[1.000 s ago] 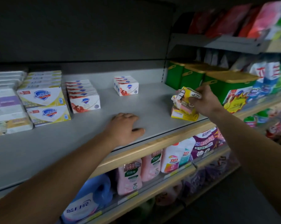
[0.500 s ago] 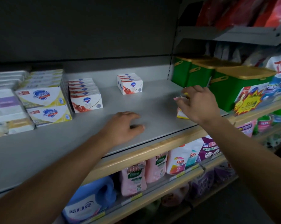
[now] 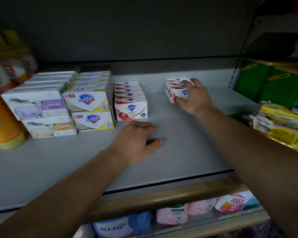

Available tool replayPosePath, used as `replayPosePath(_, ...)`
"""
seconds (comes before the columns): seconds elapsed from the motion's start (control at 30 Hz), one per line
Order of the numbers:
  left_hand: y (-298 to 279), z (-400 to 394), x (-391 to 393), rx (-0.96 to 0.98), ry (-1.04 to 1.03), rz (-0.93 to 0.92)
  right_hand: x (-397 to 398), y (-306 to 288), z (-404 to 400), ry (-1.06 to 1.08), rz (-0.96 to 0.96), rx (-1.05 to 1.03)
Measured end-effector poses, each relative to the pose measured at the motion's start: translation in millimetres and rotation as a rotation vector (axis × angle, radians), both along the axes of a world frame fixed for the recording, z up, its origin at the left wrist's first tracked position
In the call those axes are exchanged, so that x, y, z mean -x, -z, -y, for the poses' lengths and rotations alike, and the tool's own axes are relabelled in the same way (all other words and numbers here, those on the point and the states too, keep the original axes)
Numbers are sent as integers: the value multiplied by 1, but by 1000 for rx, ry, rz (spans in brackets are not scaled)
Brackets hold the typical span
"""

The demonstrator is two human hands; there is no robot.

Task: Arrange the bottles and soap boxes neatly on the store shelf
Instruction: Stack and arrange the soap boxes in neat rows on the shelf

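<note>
Gripping the stray red-and-white soap boxes (image 3: pixel 176 91) with my right hand (image 3: pixel 194 98), fingers curled around them; their matching row (image 3: pixel 130 100) lies left, nearer my flat, empty left hand (image 3: pixel 136 141).

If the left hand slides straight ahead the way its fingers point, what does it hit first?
Most likely the red-and-white soap row. The left hand lies flat on the shelf, fingers aimed at that row's front box, with a bare strip between. Depth is blurred, so it might just skim the box's right edge.
</note>
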State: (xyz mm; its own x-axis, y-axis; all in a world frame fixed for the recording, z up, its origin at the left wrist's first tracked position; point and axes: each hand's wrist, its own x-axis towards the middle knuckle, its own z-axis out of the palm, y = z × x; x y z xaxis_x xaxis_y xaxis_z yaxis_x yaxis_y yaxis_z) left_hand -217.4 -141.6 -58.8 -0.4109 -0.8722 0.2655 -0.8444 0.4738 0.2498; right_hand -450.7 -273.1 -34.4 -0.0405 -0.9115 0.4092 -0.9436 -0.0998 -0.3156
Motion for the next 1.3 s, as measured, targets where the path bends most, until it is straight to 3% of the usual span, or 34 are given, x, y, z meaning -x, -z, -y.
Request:
replayPosePath(0.13,1,4,-1,1,14,-44,2,7,29,32,-103,-97)
replayPosePath(0.2,1,7,-2,-2,28,-69,2,10,28,64,-183,-26)
replayPosePath(0.3,1,9,-3,-9,53,-132,-2,8,15,41,-148,66)
replayPosePath(0.47,0,9,-6,-46,44,-183,-10,-5,-15,-42,-99,30)
replayPosePath(0.53,-3,9,-8,-69,6,-261,-11,-12,-33,-90,-19,7)
replayPosePath(0.63,-12,11,-9,-84,-87,-556,-16,-20,-66,-216,147,-23)
replayPosePath(0.73,-19,9,-9,-157,-61,-807,-31,-22,-105,-365,437,-64)
replayPosePath(0.8,-21,7,-10,-216,26,-856,-41,-19,-126,-445,592,-100)
replayPosePath(0.9,-24,5,-14,-225,73,-895,-48,-9,-149,-440,667,-42)
replayPosePath(1.07,-22,6,-15,-469,-21,-1205,-49,16,-170,-540,863,-121)
replayPosePath(1.17,-21,8,-15,-613,-62,-1241,-51,18,-169,-426,882,-60)
replayPosePath(1.3,-24,10,-15,-622,-113,-1185,-55,15,-168,-271,937,-63)
